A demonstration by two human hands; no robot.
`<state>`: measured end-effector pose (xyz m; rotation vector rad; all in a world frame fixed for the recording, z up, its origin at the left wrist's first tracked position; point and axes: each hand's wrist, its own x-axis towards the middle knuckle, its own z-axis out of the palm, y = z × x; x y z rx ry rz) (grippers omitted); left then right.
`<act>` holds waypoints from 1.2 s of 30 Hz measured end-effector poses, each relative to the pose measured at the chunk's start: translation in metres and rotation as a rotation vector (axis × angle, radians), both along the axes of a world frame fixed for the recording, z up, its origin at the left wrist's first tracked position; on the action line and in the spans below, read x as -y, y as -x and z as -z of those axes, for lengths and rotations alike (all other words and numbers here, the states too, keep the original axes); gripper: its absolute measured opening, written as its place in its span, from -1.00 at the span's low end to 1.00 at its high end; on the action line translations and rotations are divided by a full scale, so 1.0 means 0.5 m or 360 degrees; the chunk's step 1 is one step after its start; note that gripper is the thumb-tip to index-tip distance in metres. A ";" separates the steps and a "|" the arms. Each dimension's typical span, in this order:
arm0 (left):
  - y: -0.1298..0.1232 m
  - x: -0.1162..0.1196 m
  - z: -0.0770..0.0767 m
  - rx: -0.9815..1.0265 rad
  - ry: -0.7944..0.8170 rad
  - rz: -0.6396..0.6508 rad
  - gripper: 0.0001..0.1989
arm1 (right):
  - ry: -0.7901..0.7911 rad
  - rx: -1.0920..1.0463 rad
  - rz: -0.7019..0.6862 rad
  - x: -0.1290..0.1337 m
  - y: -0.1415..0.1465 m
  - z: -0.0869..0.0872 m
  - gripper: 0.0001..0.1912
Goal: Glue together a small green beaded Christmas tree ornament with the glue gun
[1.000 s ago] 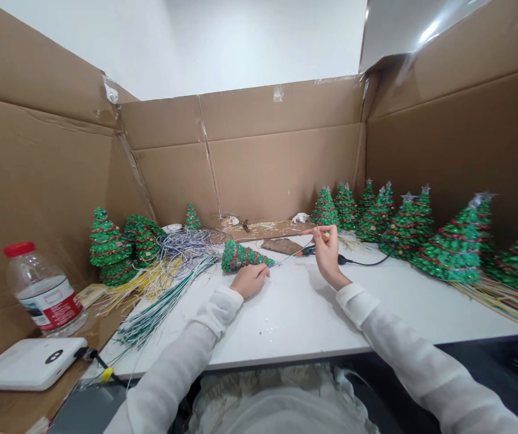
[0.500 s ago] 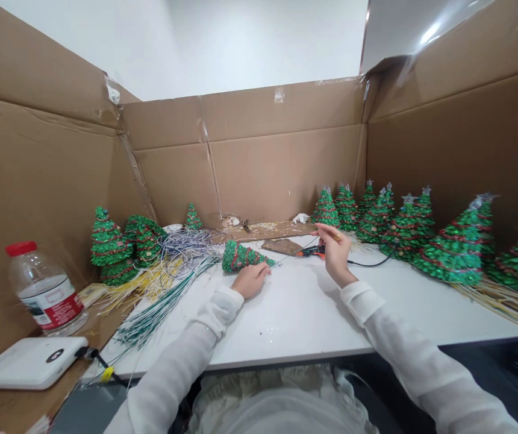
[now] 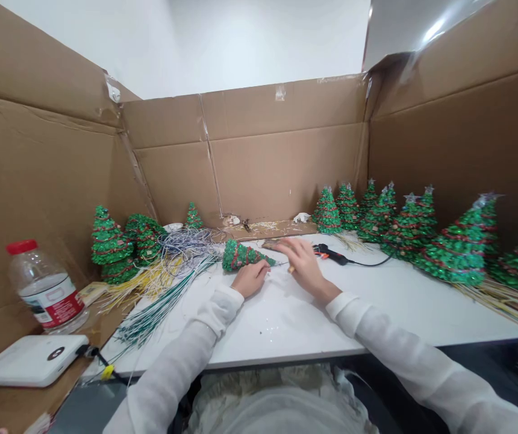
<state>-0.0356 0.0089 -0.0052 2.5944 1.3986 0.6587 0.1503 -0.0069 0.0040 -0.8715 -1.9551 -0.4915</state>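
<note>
A small green Christmas tree (image 3: pixel 236 255) with red garland lies on its side on the white tabletop, its tip pointing right. My left hand (image 3: pixel 250 279) is closed at the tip, fingers pinched on it; a thin strand runs right from there. Just right of the tip is my right hand (image 3: pixel 303 263), its fingers bent over a slim tan thing (image 3: pixel 291 269), mostly hidden by the palm. Behind the right hand lies a black-and-orange corded tool (image 3: pixel 331 254). A brown flat piece (image 3: pixel 268 243) shows partly past the right fingertips.
Finished trees with stars (image 3: pixel 403 226) stand along the right; more trees (image 3: pixel 109 244) stand at left. Bundles of green wire strands (image 3: pixel 159 304) and tangled white ones (image 3: pixel 187 244) lie left. A bottle (image 3: pixel 53 295) and white power bank (image 3: pixel 28 360) sit far left. Cardboard walls (image 3: pixel 250 157) surround the table.
My right hand has moved left and down from beside the corded tool toward the tree's tip. The left hand and the tree have stayed in place.
</note>
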 end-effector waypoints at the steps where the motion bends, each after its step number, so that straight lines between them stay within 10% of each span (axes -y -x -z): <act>1: 0.001 -0.003 0.003 -0.0021 -0.0018 0.0001 -0.73 | 0.0047 0.0153 -0.0103 0.003 0.013 0.007 -0.52; 9: -0.001 -0.004 0.003 -0.0019 0.0016 0.0077 -0.72 | 0.0827 0.0522 0.0145 0.015 0.055 0.016 -0.54; 19: 0.003 -0.015 0.004 0.0265 0.0050 -0.0207 -0.77 | 0.0979 0.0181 0.0516 -0.016 -0.015 -0.009 -0.71; 27: 0.001 -0.010 0.001 0.0322 0.0104 0.0040 -0.81 | 0.0999 0.0029 -0.0160 -0.015 0.018 0.026 -0.76; 36: 0.000 -0.010 0.002 0.0476 0.0154 0.0072 -0.81 | 0.0923 -0.0172 -0.0192 -0.023 0.007 0.020 -0.74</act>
